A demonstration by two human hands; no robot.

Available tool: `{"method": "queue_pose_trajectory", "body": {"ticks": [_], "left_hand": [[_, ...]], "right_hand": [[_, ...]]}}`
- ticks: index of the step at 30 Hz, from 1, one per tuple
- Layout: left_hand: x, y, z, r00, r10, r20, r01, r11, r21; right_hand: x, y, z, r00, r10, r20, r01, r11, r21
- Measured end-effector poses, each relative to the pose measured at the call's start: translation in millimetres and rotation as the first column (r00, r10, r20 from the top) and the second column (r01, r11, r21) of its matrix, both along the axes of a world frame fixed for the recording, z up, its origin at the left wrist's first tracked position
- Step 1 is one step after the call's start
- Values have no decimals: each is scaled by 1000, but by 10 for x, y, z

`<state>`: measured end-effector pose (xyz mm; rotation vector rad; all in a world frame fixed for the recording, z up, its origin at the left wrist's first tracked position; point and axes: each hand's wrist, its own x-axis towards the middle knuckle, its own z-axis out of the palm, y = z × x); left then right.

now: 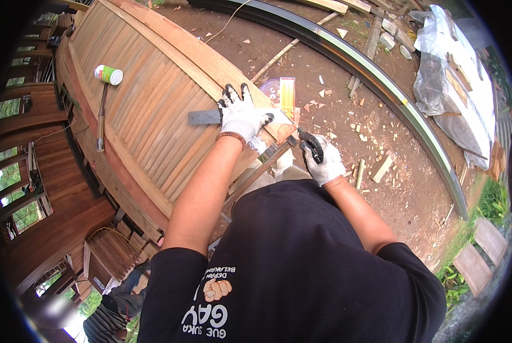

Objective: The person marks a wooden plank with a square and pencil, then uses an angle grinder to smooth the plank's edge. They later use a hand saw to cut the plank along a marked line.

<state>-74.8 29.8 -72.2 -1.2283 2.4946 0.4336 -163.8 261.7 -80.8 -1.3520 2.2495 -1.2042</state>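
A slatted wooden panel (153, 108) lies in front of me, its near right corner between my hands. My left hand (239, 117), in a white glove with dark fingertips, presses on a metal square (204, 118) with fingers spread and thumb out to the right. The square's pale wide end (280, 116) reaches the panel's corner. Just right of that corner, my right hand (322, 162), also gloved, is closed on a thin dark pencil (300, 132). The pencil's tip is close to the square's end; whether they touch, I cannot tell.
A green-and-white can (108, 75) and a long tool with a wooden handle (100, 134) rest on the panel's left side. Wood chips and offcuts (381, 166) litter the ground. A long curved-looking dark beam (381, 86) runs beyond, near plastic sheeting (461, 86).
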Motion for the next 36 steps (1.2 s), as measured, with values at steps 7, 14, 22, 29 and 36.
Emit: {"method": "queue_pose_trajectory", "body": {"ticks": [7, 14, 22, 29, 36], "left_hand": [[-6, 1, -3, 1000, 5, 8, -5, 1000, -4], [-16, 1, 24, 1000, 6, 22, -6, 1000, 2], [-7, 1, 20, 1000, 6, 9, -6, 1000, 0], [-9, 3, 22, 1000, 9, 11, -9, 1000, 2], [-3, -3, 2, 1000, 2, 8, -2, 1000, -7]], "right_hand": [[34, 20, -160, 999, 20, -44, -18, 998, 53], [38, 4, -163, 999, 29, -34, -27, 998, 49], [27, 4, -174, 998, 22, -60, -20, 999, 44], [13, 8, -144, 996, 32, -88, -27, 998, 62], [12, 33, -163, 999, 35, -34, -30, 992, 122]]}}
